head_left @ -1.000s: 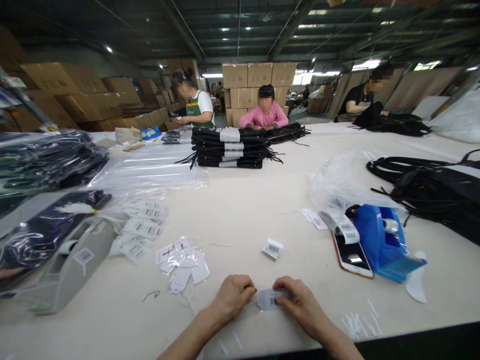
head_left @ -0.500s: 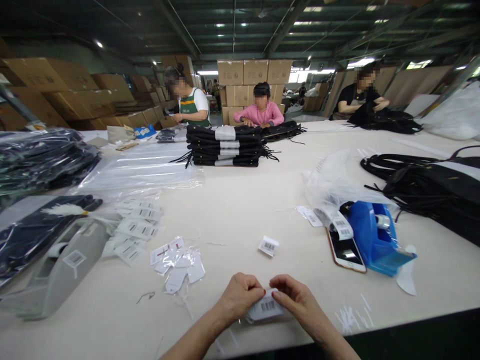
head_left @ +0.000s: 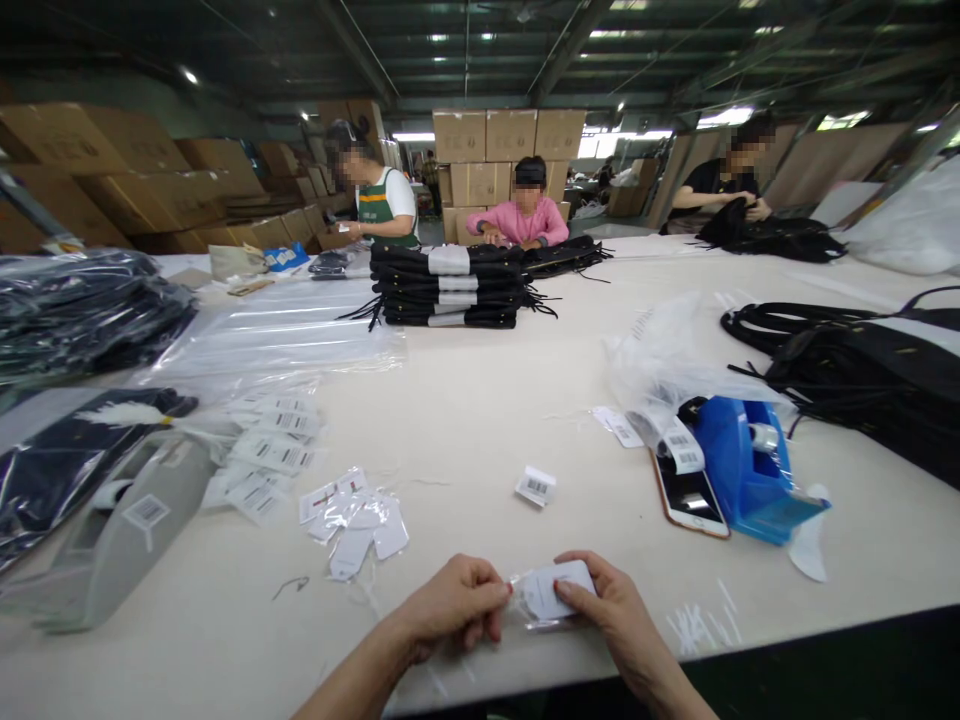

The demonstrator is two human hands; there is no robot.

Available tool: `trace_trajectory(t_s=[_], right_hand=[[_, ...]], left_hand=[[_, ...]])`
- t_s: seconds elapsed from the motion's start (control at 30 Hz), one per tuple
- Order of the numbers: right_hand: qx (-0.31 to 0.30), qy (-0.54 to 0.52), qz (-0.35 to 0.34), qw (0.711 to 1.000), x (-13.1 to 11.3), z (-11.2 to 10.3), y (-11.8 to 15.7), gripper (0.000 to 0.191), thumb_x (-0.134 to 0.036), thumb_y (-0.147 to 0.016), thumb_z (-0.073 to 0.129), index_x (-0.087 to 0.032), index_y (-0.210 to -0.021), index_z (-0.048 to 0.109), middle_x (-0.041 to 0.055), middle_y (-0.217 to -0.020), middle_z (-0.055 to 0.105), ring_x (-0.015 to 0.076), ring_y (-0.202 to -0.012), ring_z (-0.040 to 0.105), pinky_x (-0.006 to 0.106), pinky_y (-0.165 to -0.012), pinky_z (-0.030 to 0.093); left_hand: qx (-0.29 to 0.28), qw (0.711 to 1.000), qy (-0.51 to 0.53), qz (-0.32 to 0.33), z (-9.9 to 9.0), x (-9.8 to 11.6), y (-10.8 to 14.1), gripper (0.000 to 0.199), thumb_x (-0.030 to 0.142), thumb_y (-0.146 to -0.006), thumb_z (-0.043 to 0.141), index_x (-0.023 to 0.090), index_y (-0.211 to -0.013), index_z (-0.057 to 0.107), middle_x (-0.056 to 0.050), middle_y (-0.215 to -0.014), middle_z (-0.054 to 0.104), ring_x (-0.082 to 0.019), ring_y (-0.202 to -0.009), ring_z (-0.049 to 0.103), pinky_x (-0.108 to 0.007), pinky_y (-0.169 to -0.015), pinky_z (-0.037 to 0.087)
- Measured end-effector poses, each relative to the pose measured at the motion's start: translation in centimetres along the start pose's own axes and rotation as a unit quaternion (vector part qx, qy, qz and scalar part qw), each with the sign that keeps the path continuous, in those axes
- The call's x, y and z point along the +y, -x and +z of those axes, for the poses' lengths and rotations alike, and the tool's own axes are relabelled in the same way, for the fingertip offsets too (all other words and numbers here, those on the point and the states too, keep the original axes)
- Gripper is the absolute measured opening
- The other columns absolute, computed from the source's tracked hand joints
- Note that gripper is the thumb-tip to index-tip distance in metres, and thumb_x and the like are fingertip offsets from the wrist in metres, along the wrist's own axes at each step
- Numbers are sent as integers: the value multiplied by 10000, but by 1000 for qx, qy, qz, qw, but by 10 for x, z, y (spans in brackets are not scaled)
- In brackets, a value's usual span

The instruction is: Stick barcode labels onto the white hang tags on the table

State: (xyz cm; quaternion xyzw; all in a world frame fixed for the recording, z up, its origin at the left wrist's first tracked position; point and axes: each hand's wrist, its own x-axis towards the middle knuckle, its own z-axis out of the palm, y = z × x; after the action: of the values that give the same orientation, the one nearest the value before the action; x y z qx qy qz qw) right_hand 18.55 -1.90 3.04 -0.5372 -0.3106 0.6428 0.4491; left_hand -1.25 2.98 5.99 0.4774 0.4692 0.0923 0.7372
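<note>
1. There, my right hand [head_left: 616, 608] had the tag [head_left: 541, 594] pinched, thumb on top!
2. My left hand [head_left: 459, 602] nipped the sleeve's [head_left: 541, 626] left end.
3. Tag ran crosswise between them, nearer the right, over the desk [head_left: 465, 430].

Our bare forearms [head_left: 360, 665] slant inward from below. Our left hand [head_left: 456, 602] pinches with thumb and forefinger, its other fingers curled beneath; our right hand [head_left: 606, 602], near it, presses its thumb inward against a grip of bent fingers.
</note>
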Motion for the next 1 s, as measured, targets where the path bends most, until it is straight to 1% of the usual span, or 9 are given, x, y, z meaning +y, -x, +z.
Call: trace_trajectory(t_s=[0.07,0.17,0.33,0.5,0.73,0.8,0.9,0.93,1.0], right_hand=[[7,-11,1,1000,-1,0,0,358,-373,-599,733,-181,-853,569,-18,-661,643,134,-613,549,231,-576,388],[32,-26,2,999,-3,-1,-1,398,-357,-577,750,-182,-884,566,-22,-660,646,134,-604,555,229,-561,399],[117,-61,1,991,-8,-16,-5,503,-356,-512,786,-180,-921,551,-9,-680,659,148,-598,574,233,-523,412],[121,-81,-17,989,-11,-32,-6,529,-333,-500,807,-164,-927,542,16,-677,678,140,-573,586,213,-495,401],[161,-82,-17,983,-11,-35,-3,478,-318,-474,818,-154,-862,591,-12,-618,648,131,-568,590,191,-464,433],[183,-86,-18,979,-18,-35,-5,460,-301,-447,826,-151,-824,609,-15,-608,641,131,-564,588,185,-443,447],[247,-118,-55,960,-44,-40,-19,418,-226,-403,827,-141,-756,618,-14,-624,636,115,-546,576,174,-436,474],[272,-131,-75,950,-56,-42,-25,387,-201,-418,814,-144,-741,610,-17,-643,635,106,-552,576,165,-453,485],[310,-154,-109,932,-79,-47,-40,295,-205,-521,756,-159,-753,580,-20,-696,635,97,-606,595,155,-532,514]], left_hand=[[10,1000,-6,-11,1,-2,2,286,400,-583,592,133,-670,537,23,-455,537,-41,-325,308,-193,-367,168],[29,999,-5,-19,1,-3,2,228,343,-564,533,130,-643,557,40,-378,488,-47,-302,280,-196,-361,172],[67,998,-16,-13,-9,-7,6,194,312,-558,472,143,-625,539,36,-368,501,-49,-284,272,-186,-337,143],[74,997,-35,-3,-20,-6,10,201,324,-561,455,149,-624,530,41,-363,494,-51,-288,269,-181,-321,146],[113,990,-86,4,-19,-5,4,231,374,-561,424,161,-606,503,43,-368,474,-55,-296,287,-178,-330,171],[125,987,-98,15,-18,-4,2,271,408,-570,411,160,-627,503,33,-409,499,-60,-303,311,-186,-337,191],[156,980,-112,53,-20,-3,1,357,461,-601,416,145,-720,531,16,-517,543,-70,-352,373,-199,-370,254],[169,977,-118,62,-22,-3,0,375,471,-612,419,141,-747,536,15,-539,544,-75,-373,388,-203,-385,276],[194,970,-130,69,-26,-5,0,380,475,-633,416,142,-769,537,17,-552,535,-83,-394,394,-212,-401,295]])
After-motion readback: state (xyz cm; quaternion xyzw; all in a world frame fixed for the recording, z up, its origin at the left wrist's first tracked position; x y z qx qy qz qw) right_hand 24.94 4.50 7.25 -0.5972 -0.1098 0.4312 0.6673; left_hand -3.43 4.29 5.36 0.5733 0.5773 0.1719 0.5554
